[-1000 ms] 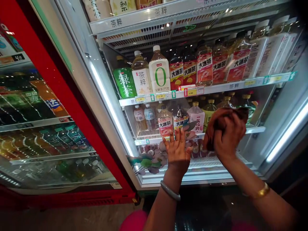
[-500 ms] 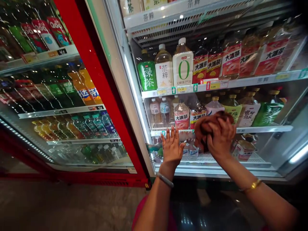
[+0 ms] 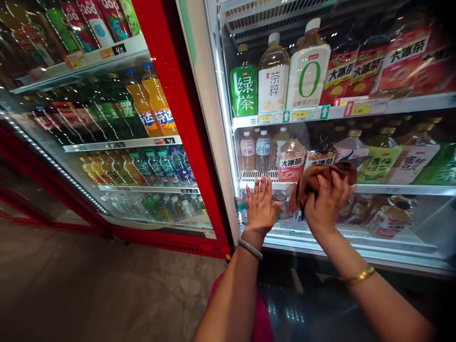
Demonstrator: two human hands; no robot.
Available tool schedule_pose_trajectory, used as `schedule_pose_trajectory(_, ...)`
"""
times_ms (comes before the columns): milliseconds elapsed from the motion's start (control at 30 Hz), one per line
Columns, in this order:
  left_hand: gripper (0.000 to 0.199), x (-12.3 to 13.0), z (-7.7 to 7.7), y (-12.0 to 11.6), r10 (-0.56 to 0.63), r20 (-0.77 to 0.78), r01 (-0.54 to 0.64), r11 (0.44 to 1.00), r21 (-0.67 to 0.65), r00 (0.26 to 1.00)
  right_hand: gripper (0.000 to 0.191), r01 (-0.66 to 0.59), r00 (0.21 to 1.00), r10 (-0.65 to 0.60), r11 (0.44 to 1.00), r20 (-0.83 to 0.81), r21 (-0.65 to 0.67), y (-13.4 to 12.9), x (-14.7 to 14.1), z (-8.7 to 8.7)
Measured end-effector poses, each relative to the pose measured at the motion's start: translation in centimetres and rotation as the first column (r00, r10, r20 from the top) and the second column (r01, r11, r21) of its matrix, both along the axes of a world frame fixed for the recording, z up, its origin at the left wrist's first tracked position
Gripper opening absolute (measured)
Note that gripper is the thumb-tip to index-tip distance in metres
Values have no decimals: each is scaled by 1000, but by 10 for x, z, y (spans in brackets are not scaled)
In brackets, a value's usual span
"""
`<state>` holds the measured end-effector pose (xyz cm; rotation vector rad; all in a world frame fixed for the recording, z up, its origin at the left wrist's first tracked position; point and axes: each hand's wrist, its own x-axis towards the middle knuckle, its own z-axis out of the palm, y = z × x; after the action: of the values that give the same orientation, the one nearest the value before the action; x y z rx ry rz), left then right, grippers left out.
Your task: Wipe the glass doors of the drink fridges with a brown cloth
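My left hand, with a grey band at its wrist, lies flat with spread fingers against the glass front of a lit drinks cooler. Just right of it, my right hand presses a crumpled brown cloth on the same glass, fingers curled over it. A gold bracelet circles that wrist. Behind the glass, bottles stand on shelves: a green one, one with a large green 0, and a pink-labelled one just above and between my hands.
To the left stands a red-framed cooler with several rows of bottles and cans. A tiled floor runs below it. Dark glossy paneling lies under the right cooler, below my forearms.
The view has shifted left and closer, so the shelves appear larger and further right. My right hand and the cloth have moved slightly left over the glass relative to the bottles. My left hand stays spread.
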<state>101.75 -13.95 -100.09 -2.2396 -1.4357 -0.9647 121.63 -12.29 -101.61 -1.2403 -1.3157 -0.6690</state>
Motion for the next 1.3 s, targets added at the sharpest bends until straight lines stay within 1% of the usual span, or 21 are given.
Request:
schedule_pose_trajectory(67,75,-7,0,1,9,23,-9,1000,1,1000,55,-39,998,40,999,49,-4,7,-33,19)
schedule_pose_trajectory(100,73,-10,-1,1,18,42,-18,1000,7,999,53,-80,988,79,997,131,-1,8,-50,21)
schedule_pose_trajectory(133,72,-13,-1,1,32,66,-33,999,14,997,50,-123,968,119,992,219,3,6,-64,17)
schedule_pose_trajectory(167,72,-17,-2,0,49,91,-51,998,20,995,47,-164,942,154,986,300,8,3,-73,7)
schedule_pose_trajectory(233,73,-24,-3,-2,72,124,-75,997,20,990,40,-231,882,208,973,423,3,-6,-75,-20)
schedule_pose_trajectory(300,77,-30,-4,-4,68,129,-70,998,10,989,35,-254,861,233,967,451,-14,-13,-62,-43)
schedule_pose_trajectory(333,79,-33,-4,-5,59,124,-60,998,6,991,33,-254,870,236,967,433,-18,-15,-54,-48)
schedule_pose_trajectory(400,82,-38,-4,-6,42,113,-42,999,-2,993,35,-222,920,210,975,331,0,-11,-45,-40)
schedule_pose_trajectory(500,85,-45,-3,-7,20,101,-19,1000,-17,995,42,-149,975,138,988,174,51,3,-65,-6)
schedule_pose_trajectory(567,84,-51,-1,-8,7,100,-5,1000,-23,995,46,-147,968,134,988,214,43,11,-92,7)
schedule_pose_trajectory(600,83,-54,0,-8,9,105,-7,1000,-23,994,46,-163,953,147,986,265,41,13,-105,5)
schedule_pose_trajectory(633,82,-57,0,-8,23,115,-20,1000,-24,993,44,-185,933,163,982,320,39,12,-114,-1)
schedule_pose_trajectory(700,80,-64,-4,-9,70,130,-66,997,-34,989,38,-240,886,204,970,417,34,5,-119,-24)
schedule_pose_trajectory(800,80,-70,-19,-13,138,96,-131,989,-72,986,32,-304,838,255,952,483,25,-8,-97,-57)
schedule_pose_trajectory(900,84,-71,-42,-16,105,-33,-109,985,-132,994,27,-281,880,249,959,404,20,-8,-74,-63)
schedule_pose_trajectory(967,85,-70,-56,-17,87,-101,-102,982,-162,991,31,-223,926,209,975,314,10,-1,-74,-60)
schedule_pose_trajectory(1033,84,-71,-66,-16,125,-125,-145,976,-164,984,38,-193,933,190,981,306,-23,3,-83,-66)
schedule_pose_trajectory(1133,84,-72,-75,-14,181,-135,-201,968,-149,974,32,-270,842,281,958,460,-93,-6,-88,-95)
schedule_pose_trajectory(1200,84,-69,-82,-15,167,-147,-188,971,-145,975,36,-314,778,332,941,534,-128,-17,-76,-117)
schedule_pose_trajectory(1267,84,-61,-90,-17,129,-162,-153,977,-147,978,36,-303,789,321,945,523,-122,-25,-56,-128)
schedule_pose_trajectory(1300,84,-56,-93,-17,100,-176,-126,981,-148,979,32,-289,813,303,951,498,-109,-25,-46,-129)
